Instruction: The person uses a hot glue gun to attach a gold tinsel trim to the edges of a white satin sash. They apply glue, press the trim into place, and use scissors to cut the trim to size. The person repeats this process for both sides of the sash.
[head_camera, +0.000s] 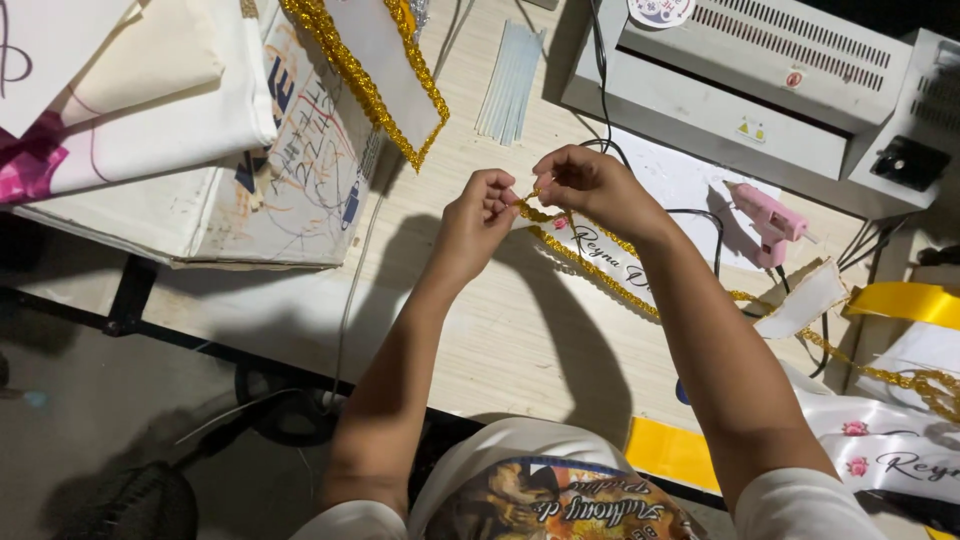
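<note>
**Both hands pinch the gold trim at the end of a white sash**

Head view: the left hand (478, 215) and the right hand (585, 180) meet above the wooden table (500, 330), fingertips closed on the gold braided trim (585, 262) at the near end of a white sash (610, 255). The hands sit close together, seemingly so that a short stretch of trim stays taut between them; whether each also grips the sash cloth itself is hard to tell, since the fingers cover that end. The rest of the sash trails away to the right across the table, lying flat so its edge stays lined up with the trim. A pink glue gun (768, 220) rests just beyond the right forearm, within easy reach, its cord running back toward the grey laminating machine (740, 90). A bundle of glue sticks (510, 80) lies further off, beside another gold-edged piece (375, 60).
</note>
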